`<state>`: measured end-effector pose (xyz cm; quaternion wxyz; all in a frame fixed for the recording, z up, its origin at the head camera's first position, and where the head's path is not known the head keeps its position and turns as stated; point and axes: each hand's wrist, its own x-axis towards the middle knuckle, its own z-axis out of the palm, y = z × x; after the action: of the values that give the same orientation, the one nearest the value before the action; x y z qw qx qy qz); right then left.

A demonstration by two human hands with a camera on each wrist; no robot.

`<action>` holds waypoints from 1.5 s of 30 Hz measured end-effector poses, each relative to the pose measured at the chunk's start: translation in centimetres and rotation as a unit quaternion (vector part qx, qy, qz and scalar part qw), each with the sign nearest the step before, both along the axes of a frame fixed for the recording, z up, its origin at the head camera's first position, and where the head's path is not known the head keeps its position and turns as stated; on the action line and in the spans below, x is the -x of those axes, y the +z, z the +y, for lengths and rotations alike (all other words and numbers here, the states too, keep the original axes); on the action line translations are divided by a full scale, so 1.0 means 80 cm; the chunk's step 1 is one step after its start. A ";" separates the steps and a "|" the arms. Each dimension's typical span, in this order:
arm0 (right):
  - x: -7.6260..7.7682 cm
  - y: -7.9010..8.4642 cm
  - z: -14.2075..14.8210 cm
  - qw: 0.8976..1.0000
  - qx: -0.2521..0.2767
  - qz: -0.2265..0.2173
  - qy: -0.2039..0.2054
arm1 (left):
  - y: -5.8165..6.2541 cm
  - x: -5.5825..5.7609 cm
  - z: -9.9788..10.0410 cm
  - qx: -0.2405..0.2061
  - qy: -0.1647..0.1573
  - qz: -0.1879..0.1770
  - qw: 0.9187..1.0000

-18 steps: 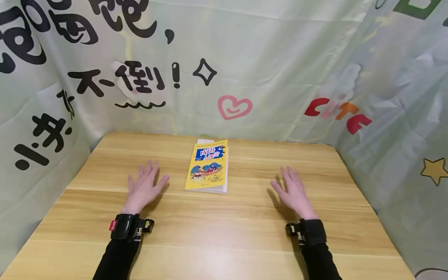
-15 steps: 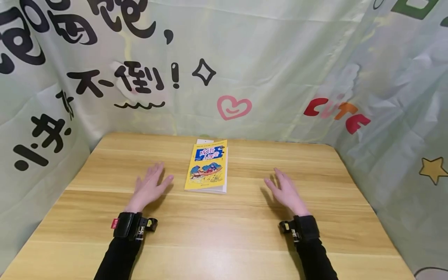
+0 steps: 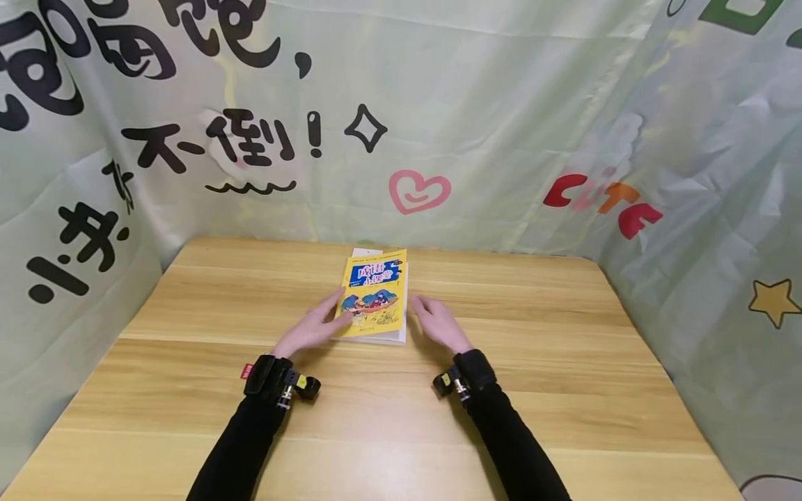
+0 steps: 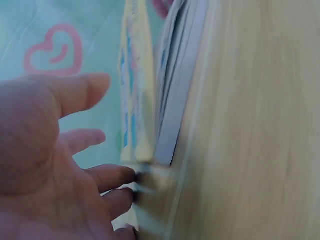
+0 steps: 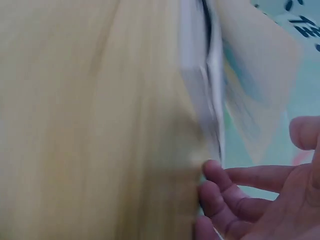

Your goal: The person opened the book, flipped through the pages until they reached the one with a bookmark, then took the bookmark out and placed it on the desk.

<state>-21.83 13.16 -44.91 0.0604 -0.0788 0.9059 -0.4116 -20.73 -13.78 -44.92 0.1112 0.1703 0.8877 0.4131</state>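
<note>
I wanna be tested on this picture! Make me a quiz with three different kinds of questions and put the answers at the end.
1. Pick one: the illustrated book has a cover that is mostly (a) green, (b) yellow, (c) black.
2. True or false: the left hand and right hand are at opposite long edges of the book.
3. Fill in: on the printed cloth, the pink outlined shape is a ____.

Key: 1 b; 2 true; 3 heart.
</note>
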 end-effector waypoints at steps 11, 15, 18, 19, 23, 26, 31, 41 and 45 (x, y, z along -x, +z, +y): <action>0.011 -0.009 -0.020 0.997 -0.059 0.048 0.029 | -0.002 -0.003 0.026 0.092 0.001 0.012 0.996; 0.004 -0.010 -0.013 0.997 -0.062 0.031 0.033 | -0.002 -0.014 0.033 0.108 0.003 0.017 0.994; -0.007 -0.009 -0.005 0.998 -0.058 0.018 0.035 | -0.003 -0.025 0.040 0.119 -0.001 0.025 0.993; -0.011 -0.007 -0.001 0.998 -0.057 0.015 0.035 | -0.003 -0.030 0.043 0.122 -0.005 0.030 0.992; -0.027 -0.006 0.015 0.998 -0.055 0.006 0.031 | -0.002 -0.048 0.054 0.141 -0.022 0.053 0.988; -0.038 -0.006 0.028 0.998 -0.052 0.000 0.027 | 0.000 -0.062 0.064 0.149 -0.035 0.064 0.986; -0.055 -0.005 0.048 0.999 -0.037 -0.006 0.026 | 0.003 -0.081 0.077 0.161 -0.056 0.081 0.982; -0.081 -0.002 0.073 0.997 -0.036 0.000 0.065 | 0.004 -0.103 0.092 0.167 -0.070 0.094 0.979; -0.083 -0.005 0.078 0.993 -0.039 0.002 0.110 | 0.002 -0.108 0.095 0.171 -0.058 0.087 0.980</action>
<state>-15.22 19.40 -45.27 0.1066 -0.1764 0.9072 -0.3668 -12.13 -6.17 -44.79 0.0851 0.2352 0.9400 0.2319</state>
